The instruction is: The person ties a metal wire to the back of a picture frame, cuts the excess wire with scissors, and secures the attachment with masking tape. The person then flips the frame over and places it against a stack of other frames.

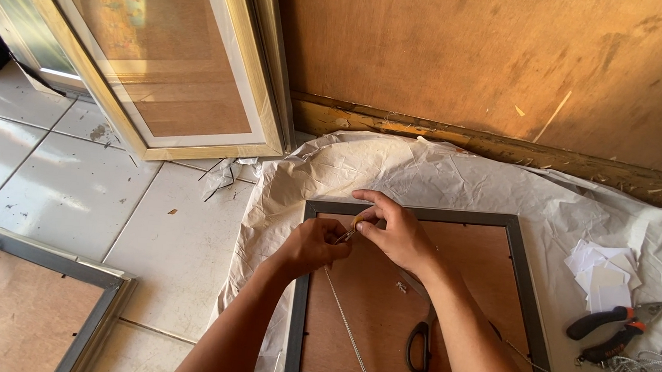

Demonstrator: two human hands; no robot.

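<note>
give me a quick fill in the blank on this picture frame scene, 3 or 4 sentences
1. Both hands, the left hand and the right hand, meet at the ____ edge of the dark frame lying face down.
2. The scissors rest on the frame's brown ____ board.
3. The pliers with black and red handles lie to the ____ of the frame, on the crumpled paper sheet.
4. A thin cord runs from the hands toward the frame's ____ edge.

Missing words: top; backing; right; bottom

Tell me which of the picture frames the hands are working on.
The dark grey frame lying face down on the crumpled paper, under the left hand and right hand. The gold frame leans against the wall; another grey one lies apart on the tiles.
</note>
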